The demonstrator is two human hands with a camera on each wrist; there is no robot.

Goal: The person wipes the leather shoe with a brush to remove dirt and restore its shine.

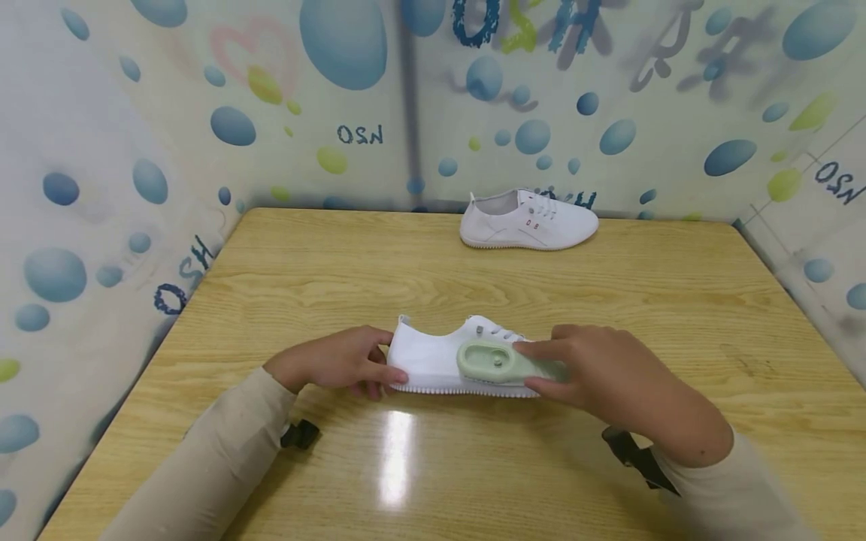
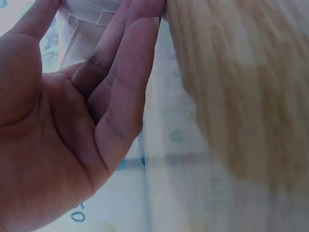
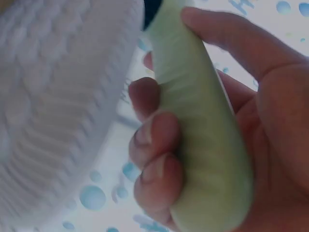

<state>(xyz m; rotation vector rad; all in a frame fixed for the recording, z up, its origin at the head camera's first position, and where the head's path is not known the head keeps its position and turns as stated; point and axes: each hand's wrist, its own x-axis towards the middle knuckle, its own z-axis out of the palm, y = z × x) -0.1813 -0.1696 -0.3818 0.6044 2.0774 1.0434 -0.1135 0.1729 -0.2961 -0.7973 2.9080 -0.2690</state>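
A white lace-up shoe [image 1: 425, 356] is in front of me in the head view, its heel to the left. My left hand [image 1: 346, 361] grips it by the heel, thumb on the near side. In the left wrist view, the heel end [image 2: 87, 34] shows between thumb and fingers. My right hand [image 1: 605, 376] holds a pale green brush [image 1: 484, 361] by its handle, the head laid on the shoe's near side. In the right wrist view, fingers and thumb wrap round the handle [image 3: 203, 130], and the ridged sole [image 3: 63, 106] faces the camera. The bristles are mostly hidden.
A second white shoe [image 1: 528, 222] stands at the table's back edge, toe to the right. The wood-grain table [image 1: 304, 278] meets a wall [image 1: 419, 98] patterned with blue and green spots. Dark straps [image 1: 301, 434] hang at both wrists.
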